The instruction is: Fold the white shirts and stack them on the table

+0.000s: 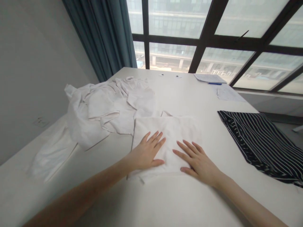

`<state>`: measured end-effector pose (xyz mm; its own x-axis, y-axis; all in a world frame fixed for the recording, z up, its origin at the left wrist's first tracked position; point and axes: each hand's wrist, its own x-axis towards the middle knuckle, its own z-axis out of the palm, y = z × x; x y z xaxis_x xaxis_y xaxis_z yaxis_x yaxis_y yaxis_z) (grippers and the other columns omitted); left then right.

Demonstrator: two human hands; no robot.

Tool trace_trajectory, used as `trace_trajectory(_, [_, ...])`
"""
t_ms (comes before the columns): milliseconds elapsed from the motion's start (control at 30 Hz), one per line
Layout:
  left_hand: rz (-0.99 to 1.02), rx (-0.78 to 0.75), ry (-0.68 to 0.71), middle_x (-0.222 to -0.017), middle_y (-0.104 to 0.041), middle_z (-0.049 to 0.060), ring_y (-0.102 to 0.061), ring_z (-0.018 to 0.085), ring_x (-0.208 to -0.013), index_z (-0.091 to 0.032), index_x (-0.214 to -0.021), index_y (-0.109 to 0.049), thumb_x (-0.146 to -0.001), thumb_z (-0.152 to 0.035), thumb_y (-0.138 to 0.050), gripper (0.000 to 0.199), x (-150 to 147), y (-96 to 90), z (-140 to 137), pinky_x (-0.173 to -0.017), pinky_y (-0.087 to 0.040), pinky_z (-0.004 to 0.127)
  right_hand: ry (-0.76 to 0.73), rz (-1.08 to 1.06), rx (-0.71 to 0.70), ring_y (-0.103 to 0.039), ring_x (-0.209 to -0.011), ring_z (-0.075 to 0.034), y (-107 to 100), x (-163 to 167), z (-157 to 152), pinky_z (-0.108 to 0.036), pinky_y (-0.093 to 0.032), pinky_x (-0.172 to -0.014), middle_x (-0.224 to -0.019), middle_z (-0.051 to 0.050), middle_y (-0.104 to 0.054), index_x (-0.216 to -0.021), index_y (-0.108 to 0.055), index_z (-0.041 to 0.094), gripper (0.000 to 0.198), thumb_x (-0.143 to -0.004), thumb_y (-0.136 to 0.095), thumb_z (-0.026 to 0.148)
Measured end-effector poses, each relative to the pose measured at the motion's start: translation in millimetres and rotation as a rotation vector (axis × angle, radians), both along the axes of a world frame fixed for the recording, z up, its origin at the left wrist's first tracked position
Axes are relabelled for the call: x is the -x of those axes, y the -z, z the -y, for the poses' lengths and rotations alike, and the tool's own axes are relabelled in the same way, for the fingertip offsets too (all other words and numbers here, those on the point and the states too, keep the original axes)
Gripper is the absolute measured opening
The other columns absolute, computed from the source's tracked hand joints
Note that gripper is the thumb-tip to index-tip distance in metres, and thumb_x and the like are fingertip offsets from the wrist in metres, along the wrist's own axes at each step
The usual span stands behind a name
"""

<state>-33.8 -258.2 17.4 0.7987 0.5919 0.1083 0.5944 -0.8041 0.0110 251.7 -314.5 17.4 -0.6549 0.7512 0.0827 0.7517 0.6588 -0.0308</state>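
A folded white garment (176, 127) lies flat on the white table in front of me, roughly a rectangle, with small corners of cloth poking out at its far and near edges. My left hand (148, 151) rests on its left half, fingers spread and pointing away from me. On the right half lies my right hand (197, 162), also flat with the fingers apart. Neither hand grips anything. Beside the folded piece, to the left, a loose heap of white clothing (111, 101) is crumpled, its edge close to the folded cloth.
A black garment with white stripes (262, 142) lies at the table's right edge. Papers (209, 78) and a blue pen (215, 83) are at the far right corner. Behind the table (175, 201) stand a window (172, 56) and a blue curtain (106, 34). A wall (35, 69) borders the left.
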Motion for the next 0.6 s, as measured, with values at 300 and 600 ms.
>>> trace_trajectory(300, [0.088,0.168,0.237,-0.161,-0.022,0.008,-0.026,0.035,-0.145,-0.046,-0.145,-0.038,-0.093,-0.051,-0.053,0.054,11,-11.4,19,-0.114,-0.019,0.057,0.009,-0.005,0.044,-0.023,-0.147,-0.029,3,-4,0,-0.054,-0.029,-0.113,-0.161,-0.004,-0.023,-0.155,-0.023,0.03,0.066,-0.097,-0.041,0.057])
trace_trajectory(600, [0.084,0.292,0.319,-0.158,-0.033,0.003,-0.03,0.032,-0.145,-0.044,-0.138,-0.048,-0.092,-0.041,-0.057,0.047,31,-16.7,31,-0.116,-0.016,0.055,0.046,-0.062,0.073,-0.027,-0.145,-0.026,3,-27,9,-0.054,-0.029,-0.113,-0.158,-0.004,-0.031,-0.155,-0.022,0.03,0.063,-0.098,-0.045,0.044])
